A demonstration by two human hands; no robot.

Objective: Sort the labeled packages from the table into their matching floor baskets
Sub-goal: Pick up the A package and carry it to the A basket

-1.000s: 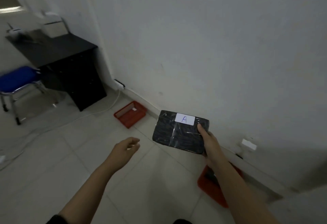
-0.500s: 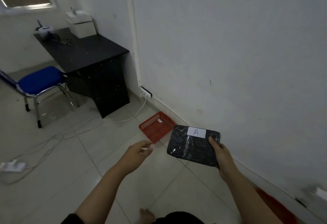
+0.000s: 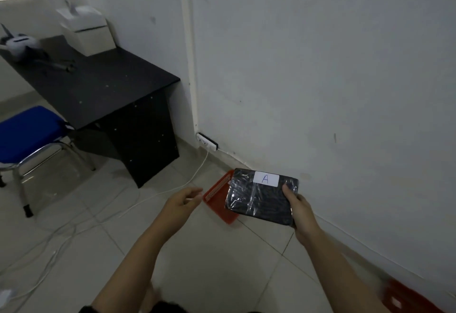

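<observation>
Risk lay in the drop — right hand (image 3: 299,210) gripped the black package (image 3: 259,201) labelled A by one edge above the red basket (image 3: 217,195), left hand (image 3: 181,201) loosely curled, empty — a careless toss could overshoot.

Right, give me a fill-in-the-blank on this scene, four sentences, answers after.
1. The white label on the black package reads ___.
2. The package is held by the ___ hand.
3. The basket partly hidden behind the package is ___ in colour.
4. The chair seat beside the black desk is ___.

Answers: A; right; red; blue
</observation>
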